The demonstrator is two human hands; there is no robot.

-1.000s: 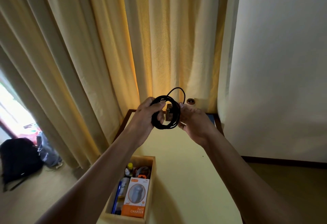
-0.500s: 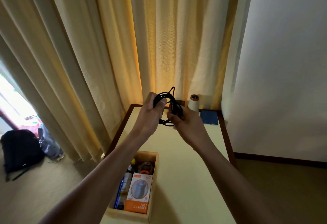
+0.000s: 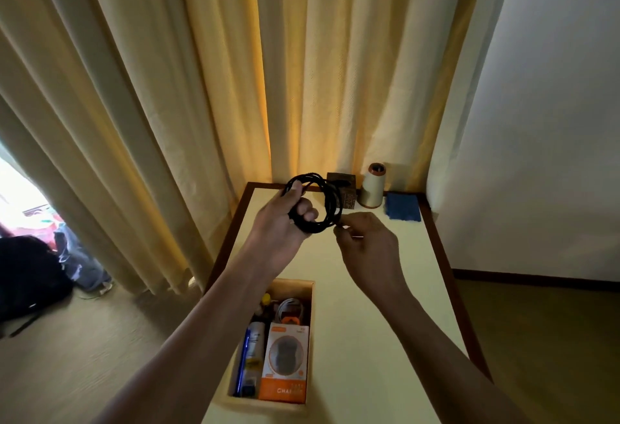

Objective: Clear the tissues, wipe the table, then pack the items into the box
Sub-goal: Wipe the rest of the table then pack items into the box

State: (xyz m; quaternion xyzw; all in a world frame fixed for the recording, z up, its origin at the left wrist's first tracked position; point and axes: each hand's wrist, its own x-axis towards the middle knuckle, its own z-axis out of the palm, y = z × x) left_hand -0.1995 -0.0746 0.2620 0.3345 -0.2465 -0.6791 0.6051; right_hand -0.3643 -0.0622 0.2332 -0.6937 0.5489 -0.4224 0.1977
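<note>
1. My left hand (image 3: pixel 285 222) has its fingers (image 3: pixel 307 211) curled round the black cable coil (image 3: pixel 330 200), gripping it through the loop; it hangs in the air beyond the far end of the box (image 3: pixel 291 285).
2. My right hand (image 3: pixel 365 244) pinches the coil's lower right edge between thumb and fingertips, beyond the box and to its right.
3. The box stands at the left edge of the desk (image 3: pixel 369 323); inside lie an orange charger pack (image 3: pixel 285 366), a blue pen (image 3: pixel 242 363) and a white tube (image 3: pixel 255 343).
4. Far beyond the box, along the desk's back edge: a dark block (image 3: pixel 349 190), a cream thread cone (image 3: pixel 371 189), a blue cloth (image 3: pixel 402 207).
</note>
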